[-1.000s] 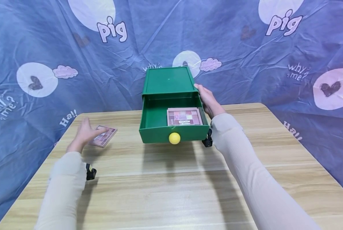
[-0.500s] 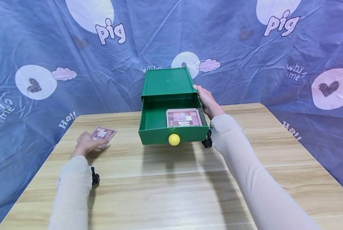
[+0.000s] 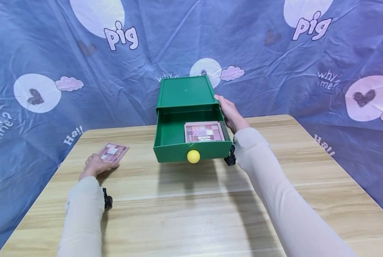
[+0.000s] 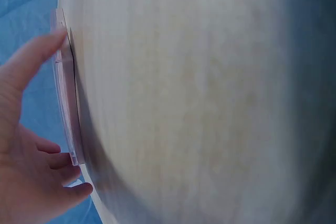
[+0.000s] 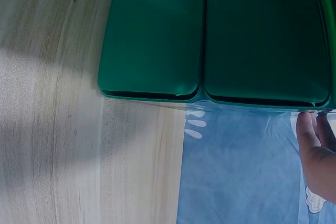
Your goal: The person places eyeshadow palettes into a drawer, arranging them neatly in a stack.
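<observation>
Head view: the left hand [image 3: 98,165] grips a flat, rectangular pink makeup palette [image 3: 115,151] with a glossy face of small coloured squares, its thumb at the near corner and its fingers along the left side. The palette is by the left edge of the pale wood-grain table [image 3: 165,221], set askew, its sides slanting away to the right; foreshortening makes its long axis hard to judge. A broad stretch of tabletop separates it from a boxy cabinet of smooth green plastic [image 3: 185,91]. The cabinet's top drawer [image 3: 170,154] juts out toward the person, with a round yellow knob [image 3: 193,156] on its front. In the drawer's right half lies a second pink palette [image 3: 204,131], its near edge hidden by the drawer front; bare green floor shows to its left. The right hand [image 3: 231,112] rests along the cabinet's right side. Behind hangs a creased blue printed cloth [image 3: 165,35].

Left wrist view: the first palette appears edge-on, a thin slab with a clear rim. The thumb meets one end and bent fingers the other, clamped across it. Whether its underside touches the wood, I cannot tell.

Right wrist view: two smooth, round-cornered green fronts sit side by side. Two straight fingers, slightly apart, touch the cabinet's edge; the others are out of sight.
</observation>
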Action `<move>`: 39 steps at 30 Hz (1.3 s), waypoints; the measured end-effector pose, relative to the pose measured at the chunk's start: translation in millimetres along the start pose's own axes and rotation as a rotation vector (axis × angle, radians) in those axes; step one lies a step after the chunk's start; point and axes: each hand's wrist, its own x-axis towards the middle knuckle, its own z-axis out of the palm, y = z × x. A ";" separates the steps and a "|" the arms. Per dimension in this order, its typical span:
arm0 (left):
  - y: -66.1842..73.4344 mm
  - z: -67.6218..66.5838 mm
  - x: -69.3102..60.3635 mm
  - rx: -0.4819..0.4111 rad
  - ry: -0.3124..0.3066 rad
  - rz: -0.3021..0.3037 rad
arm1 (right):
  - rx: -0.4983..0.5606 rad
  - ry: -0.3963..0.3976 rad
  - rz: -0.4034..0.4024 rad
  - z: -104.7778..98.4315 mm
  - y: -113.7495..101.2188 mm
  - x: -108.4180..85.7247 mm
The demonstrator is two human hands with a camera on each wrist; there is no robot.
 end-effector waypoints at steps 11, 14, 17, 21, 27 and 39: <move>-5.7 -0.2 -0.1 -0.013 0.049 0.018 | 0.001 -0.001 0.024 0.2 -1.8 -0.9; -8.0 -1.6 -1.1 -0.007 0.064 0.022 | -0.006 0.002 0.028 0.2 -1.5 -0.7; -10.2 -2.8 -2.0 -0.008 0.079 0.030 | -0.011 0.002 0.024 0.0 -1.0 -0.2; -13.2 -3.7 -3.0 -0.024 0.093 0.035 | -0.004 -0.001 0.019 0.1 -0.4 0.3; -16.8 -5.7 -6.3 -0.078 0.109 0.050 | -0.001 -0.003 0.010 0.0 0.4 0.3; -17.2 -15.3 -14.7 -0.176 0.085 0.074 | 0.002 0.005 0.007 0.6 -0.6 1.2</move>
